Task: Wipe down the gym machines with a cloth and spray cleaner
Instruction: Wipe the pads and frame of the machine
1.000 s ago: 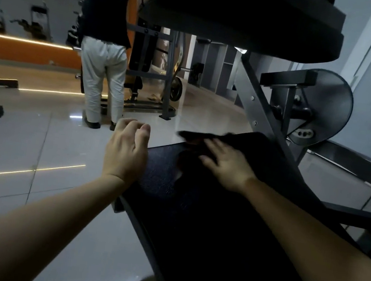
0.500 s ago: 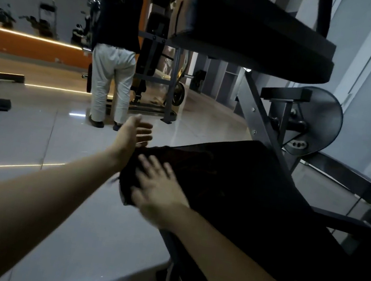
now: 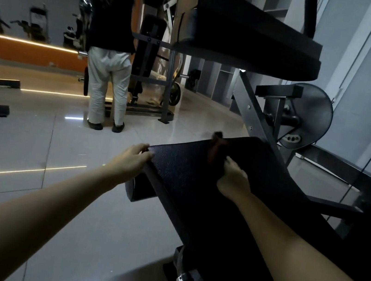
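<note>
A slanted black padded seat [image 3: 196, 190] of a gym machine fills the lower right. My left hand [image 3: 131, 159] grips the pad's near left corner, fingers curled over its edge. My right hand [image 3: 234, 180] lies on the middle of the pad and holds a dark, bunched cloth [image 3: 217, 149] that trails up toward the pad's far edge. In the dim light the fingers on the cloth are hard to make out. No spray bottle is in view.
A second thick black pad [image 3: 255, 44] overhangs above. A grey steel frame [image 3: 253, 117] and a round disc [image 3: 309, 116] stand behind the seat on the right. A person [image 3: 108, 55] in white trousers stands on the glossy tiled floor [image 3: 32, 152] beside another machine [image 3: 157, 68].
My right hand has swept the cloth from the pad's left edge back to its middle, and the cloth is now bunched. My left hand has come down onto the pad's corner.
</note>
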Demonstrator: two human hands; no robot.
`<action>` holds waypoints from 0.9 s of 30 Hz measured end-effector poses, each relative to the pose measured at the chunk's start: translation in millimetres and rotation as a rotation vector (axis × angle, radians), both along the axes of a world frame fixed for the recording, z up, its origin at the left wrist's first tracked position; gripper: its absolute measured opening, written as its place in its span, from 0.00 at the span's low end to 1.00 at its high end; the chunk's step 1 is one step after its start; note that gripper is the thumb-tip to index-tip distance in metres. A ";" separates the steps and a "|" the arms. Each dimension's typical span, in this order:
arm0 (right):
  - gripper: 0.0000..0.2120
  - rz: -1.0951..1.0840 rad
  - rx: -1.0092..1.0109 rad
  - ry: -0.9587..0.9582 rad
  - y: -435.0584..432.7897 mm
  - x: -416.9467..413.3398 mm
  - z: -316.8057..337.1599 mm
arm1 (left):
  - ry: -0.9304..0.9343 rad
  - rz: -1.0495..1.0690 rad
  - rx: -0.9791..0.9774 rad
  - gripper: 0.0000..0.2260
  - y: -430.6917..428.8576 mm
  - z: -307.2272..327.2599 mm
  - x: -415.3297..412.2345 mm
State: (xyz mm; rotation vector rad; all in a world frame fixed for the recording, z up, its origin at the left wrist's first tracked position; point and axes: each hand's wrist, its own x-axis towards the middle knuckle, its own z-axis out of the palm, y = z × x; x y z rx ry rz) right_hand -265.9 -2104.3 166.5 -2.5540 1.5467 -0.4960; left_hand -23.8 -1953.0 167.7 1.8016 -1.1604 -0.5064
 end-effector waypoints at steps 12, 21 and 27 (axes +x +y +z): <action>0.27 -0.039 0.158 -0.209 -52.9 -49.1 -16.5 | -0.423 0.182 -0.063 0.27 -40.5 -12.6 -30.9; 0.23 -0.067 0.006 -0.331 -78.4 -9.5 -21.7 | -0.432 0.229 -0.409 0.27 -55.6 -56.0 -26.9; 0.27 0.352 -0.183 -0.285 35.5 37.7 -37.7 | -0.392 0.210 -0.416 0.25 -53.7 -54.5 -26.6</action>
